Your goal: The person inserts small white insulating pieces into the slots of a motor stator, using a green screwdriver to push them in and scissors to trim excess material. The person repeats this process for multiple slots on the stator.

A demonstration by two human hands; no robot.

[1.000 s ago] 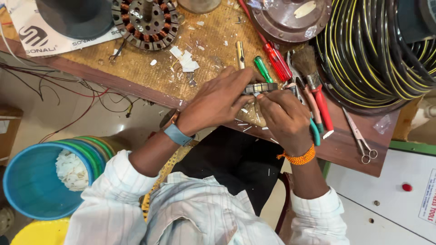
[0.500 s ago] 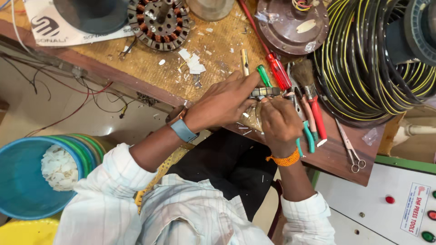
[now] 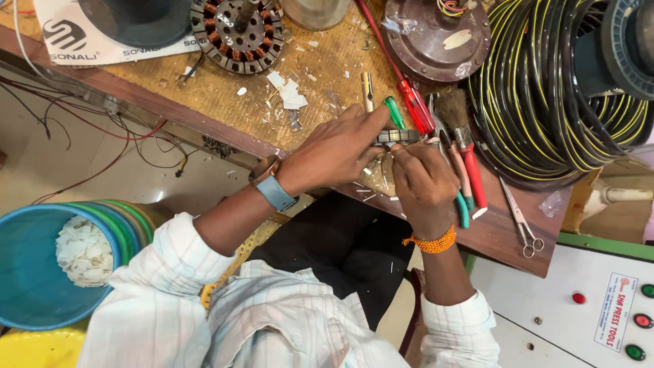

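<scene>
- Your left hand [image 3: 334, 153] pinches one end of a small, round, ridged metal part [image 3: 397, 136].
- Your right hand [image 3: 424, 184] grips the other side of it, fingers curled tight.
- The part sits between your two hands, just above the rough wooden table [image 3: 225, 102].
- Just beyond your fingers lie a green screwdriver [image 3: 393, 112] and a shiny red screwdriver [image 3: 415, 105].
- Beside your right hand lies a bristly brush [image 3: 460, 136] with a red handle.
- Past that sits a big coil of smooth black and yellow cable [image 3: 545, 102].

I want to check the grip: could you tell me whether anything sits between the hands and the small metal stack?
Nothing visible does. The left hand and right hand both touch the metal stack directly, fingers on its ends.
</scene>
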